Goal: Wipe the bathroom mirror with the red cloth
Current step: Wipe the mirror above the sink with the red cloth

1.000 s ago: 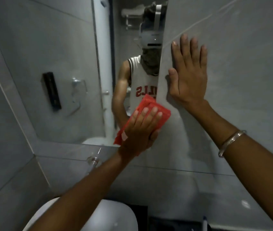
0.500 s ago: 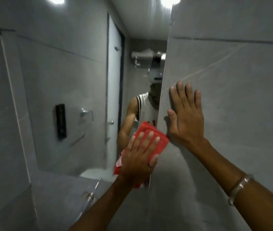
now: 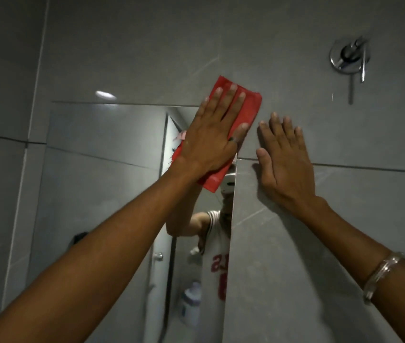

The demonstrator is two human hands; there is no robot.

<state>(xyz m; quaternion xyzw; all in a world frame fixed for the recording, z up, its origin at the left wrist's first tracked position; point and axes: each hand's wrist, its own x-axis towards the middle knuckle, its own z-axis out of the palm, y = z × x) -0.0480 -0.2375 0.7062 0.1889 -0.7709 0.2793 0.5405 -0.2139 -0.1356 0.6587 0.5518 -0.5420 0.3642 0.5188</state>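
The bathroom mirror (image 3: 102, 169) is set in the grey tiled wall, its top edge running across the middle of the view and its right edge dropping down the centre. My left hand (image 3: 211, 134) lies flat on the folded red cloth (image 3: 248, 107), pressing it over the mirror's top right corner, with part of the cloth on the wall tile above. My right hand (image 3: 283, 164) rests flat on the wall tile just right of the mirror, fingers spread, holding nothing. A clear bangle (image 3: 382, 276) is on the right wrist.
A chrome wall valve (image 3: 349, 56) sits high on the right tile. The mirror reflects a person in a white jersey, a door (image 3: 169, 243) and a white bottle (image 3: 191, 303). Grey tiled walls fill the left and right.
My left hand slid the red cloth up from the mirror's lower right part to its top right corner. My view tilted upward, and the right hand stayed flat on the wall.
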